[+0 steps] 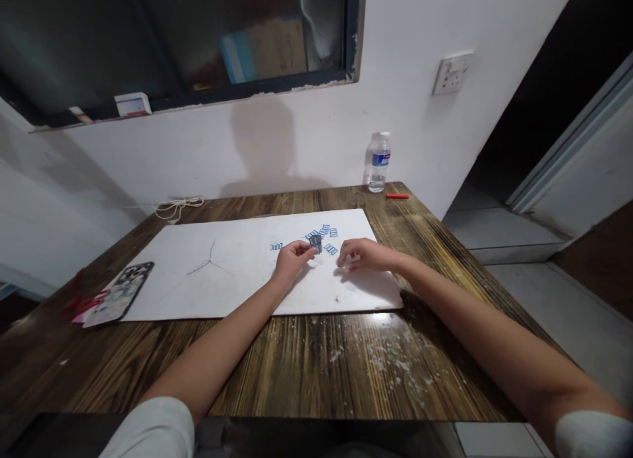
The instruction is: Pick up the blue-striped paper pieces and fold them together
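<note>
My left hand (293, 260) pinches a small dark, patterned piece with blue edges (315, 244) above the right half of a white board (252, 280). To its right, my right hand (364, 254) hovers low over the board, its fingers loosely curled and apart, with nothing visible in them. Close to both hands lie several small blue-and-white striped pieces, among them one (331, 249) between the hands and another (333, 232) farther back. A further striped piece (275, 246) lies left of my left hand.
The board rests on a brown wooden table (306, 366) with white specks near its front. A phone-like patterned case (126, 290) overlaps the board's left end. A water bottle (380, 163), a red pen-like stick (397, 196) and a coiled white cable (179, 206) lie along the back.
</note>
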Demonstrator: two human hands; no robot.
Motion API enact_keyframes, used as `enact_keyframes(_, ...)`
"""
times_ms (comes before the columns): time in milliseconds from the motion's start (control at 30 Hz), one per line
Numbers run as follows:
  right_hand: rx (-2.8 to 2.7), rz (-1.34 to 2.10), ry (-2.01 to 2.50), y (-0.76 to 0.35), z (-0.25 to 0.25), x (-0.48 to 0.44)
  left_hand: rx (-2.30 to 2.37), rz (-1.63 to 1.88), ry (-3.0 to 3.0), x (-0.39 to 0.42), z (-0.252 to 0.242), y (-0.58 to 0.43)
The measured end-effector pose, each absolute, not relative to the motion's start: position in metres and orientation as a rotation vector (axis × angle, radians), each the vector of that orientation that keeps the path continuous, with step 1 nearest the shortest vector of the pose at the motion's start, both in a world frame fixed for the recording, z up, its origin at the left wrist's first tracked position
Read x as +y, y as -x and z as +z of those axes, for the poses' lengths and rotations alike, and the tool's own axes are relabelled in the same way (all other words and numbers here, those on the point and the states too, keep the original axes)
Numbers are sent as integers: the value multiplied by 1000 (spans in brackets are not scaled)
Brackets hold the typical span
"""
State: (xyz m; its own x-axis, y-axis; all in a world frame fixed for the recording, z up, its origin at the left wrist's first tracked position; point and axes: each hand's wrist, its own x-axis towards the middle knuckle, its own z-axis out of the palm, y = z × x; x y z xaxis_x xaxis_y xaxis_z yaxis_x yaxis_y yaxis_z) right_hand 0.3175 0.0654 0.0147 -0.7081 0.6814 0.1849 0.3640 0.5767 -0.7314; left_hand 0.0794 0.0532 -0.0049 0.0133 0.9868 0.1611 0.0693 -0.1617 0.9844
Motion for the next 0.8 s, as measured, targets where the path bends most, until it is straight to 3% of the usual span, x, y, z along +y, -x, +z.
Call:
enact_keyframes(267, -2828, 683, 888, -317, 29, 54, 1163, 1294, -1374, 53, -6, -79)
enact_keyframes(800, -2946, 672, 936, -312, 29, 48, 1163, 1291, -1318, 51, -3, -81)
